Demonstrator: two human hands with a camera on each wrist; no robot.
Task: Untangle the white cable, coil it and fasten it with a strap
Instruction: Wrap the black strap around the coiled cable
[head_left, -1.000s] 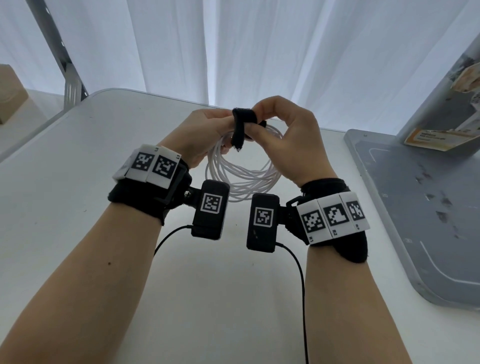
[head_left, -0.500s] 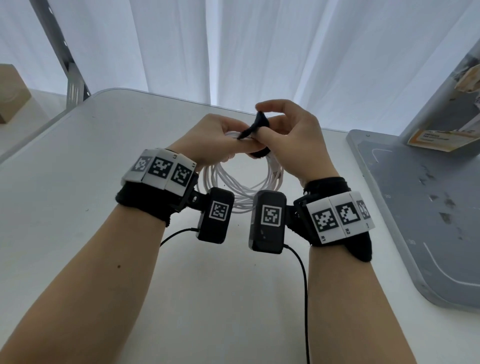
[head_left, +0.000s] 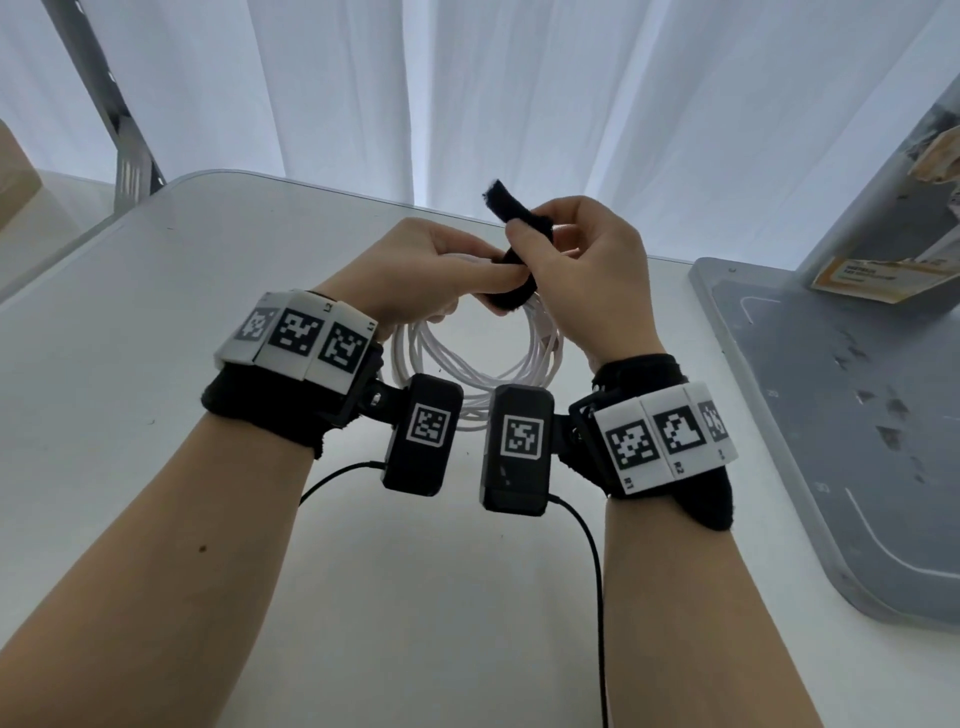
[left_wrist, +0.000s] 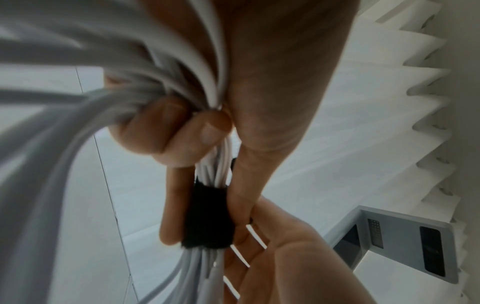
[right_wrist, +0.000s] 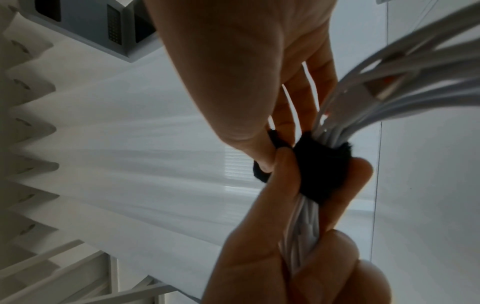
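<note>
— Hands first, from the head view?
— Both are raised over the white table (head_left: 156, 519). The left hand (head_left: 415, 275) grips the coiled white cable (head_left: 467, 364); the right hand (head_left: 582, 270) pinches the black strap (head_left: 511, 213), its free end sticking up.
— Left wrist view?
— Curled fingers (left_wrist: 166, 131) clamp the bundled strands; the strap (left_wrist: 207, 216) wraps them below.
— Right wrist?
— Thumb and forefinger nip the strap (right_wrist: 322, 168) beside the cable (right_wrist: 389, 98).

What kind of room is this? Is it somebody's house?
Probably not a house; more likely a workroom or recording booth. White curtains hang all around a plain white table, and a grey metal stand base sits on it. Both hands work over it, wrists strapped with marker-covered cameras.
</note>
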